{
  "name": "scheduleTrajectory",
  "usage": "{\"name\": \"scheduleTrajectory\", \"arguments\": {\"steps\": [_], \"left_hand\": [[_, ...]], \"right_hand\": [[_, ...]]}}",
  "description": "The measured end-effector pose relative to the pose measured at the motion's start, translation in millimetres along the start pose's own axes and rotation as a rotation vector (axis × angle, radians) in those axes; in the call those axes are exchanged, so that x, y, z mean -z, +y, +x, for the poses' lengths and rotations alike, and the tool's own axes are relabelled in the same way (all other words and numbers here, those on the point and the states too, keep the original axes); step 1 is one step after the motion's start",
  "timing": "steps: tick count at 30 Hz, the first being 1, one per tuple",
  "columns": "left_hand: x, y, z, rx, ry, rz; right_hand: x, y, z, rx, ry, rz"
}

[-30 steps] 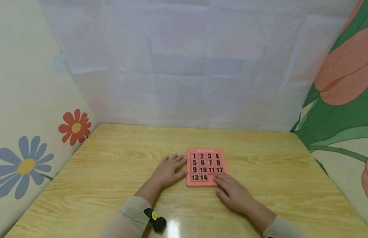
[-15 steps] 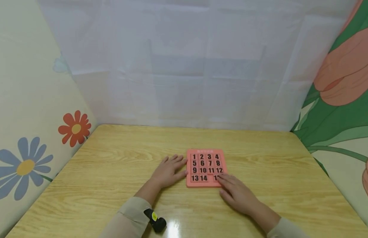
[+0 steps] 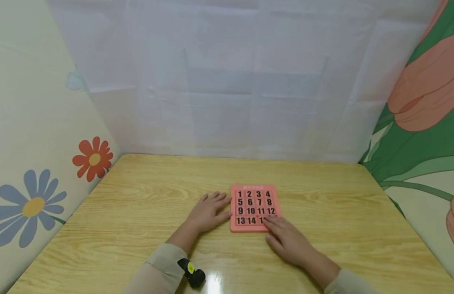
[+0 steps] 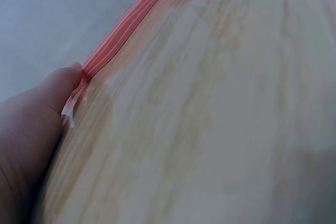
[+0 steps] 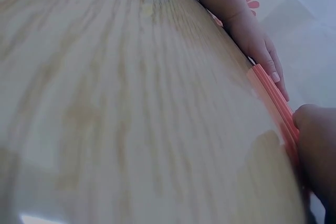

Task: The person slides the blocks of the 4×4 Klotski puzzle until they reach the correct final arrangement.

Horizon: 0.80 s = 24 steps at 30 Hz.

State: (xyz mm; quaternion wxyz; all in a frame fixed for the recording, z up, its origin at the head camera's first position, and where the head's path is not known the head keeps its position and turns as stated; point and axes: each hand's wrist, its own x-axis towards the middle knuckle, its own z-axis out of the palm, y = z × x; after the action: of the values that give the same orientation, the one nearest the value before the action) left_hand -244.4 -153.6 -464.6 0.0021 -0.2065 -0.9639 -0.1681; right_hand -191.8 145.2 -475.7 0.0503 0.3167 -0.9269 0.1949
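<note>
A pink number slide puzzle (image 3: 254, 206) lies flat on the table. Its upper rows run 1 to 12 in order, and the bottom row shows 13, 14 and a partly covered 15 tile (image 3: 262, 221). The bottom right corner is hidden under the fingers of my right hand (image 3: 291, 241), which rest straight on the 15 tile. My left hand (image 3: 208, 214) lies flat with spread fingers, thumb and fingertips at the frame's left edge. In the left wrist view the left thumb (image 4: 62, 83) meets the puzzle's side.
The wood-grain table (image 3: 138, 188) stretches around the puzzle on all sides. A white sheet (image 3: 227, 102) hangs behind it, and flower-patterned panels (image 3: 32, 171) flank it. A black wrist device (image 3: 193, 273) is strapped over the left sleeve.
My right hand drew back to the right, baring the 15 at the row's right end, then moved left again. The 15 tile slid left beside 14. My left hand stayed put.
</note>
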Motion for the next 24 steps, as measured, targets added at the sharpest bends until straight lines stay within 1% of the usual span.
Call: {"name": "scheduleTrajectory", "arguments": {"steps": [11,15,19,24], "left_hand": [[0.2,1.0,-0.3,-0.003,0.003,-0.009],[-0.1,-0.3,-0.2,0.004,0.0,-0.011],[-1.6,-1.5,0.1,0.008,0.011,-0.016],[-2.7,-2.7,-0.4,0.038,0.038,-0.043]], "right_hand": [[-0.4,-5.5,3.5,-0.006,-0.017,0.006],[-0.2,-7.7,4.8,-0.002,-0.005,0.017],[1.3,-7.6,9.3,-0.019,0.01,0.039],[6.6,-1.9,21.3,-0.047,0.067,0.039]]}}
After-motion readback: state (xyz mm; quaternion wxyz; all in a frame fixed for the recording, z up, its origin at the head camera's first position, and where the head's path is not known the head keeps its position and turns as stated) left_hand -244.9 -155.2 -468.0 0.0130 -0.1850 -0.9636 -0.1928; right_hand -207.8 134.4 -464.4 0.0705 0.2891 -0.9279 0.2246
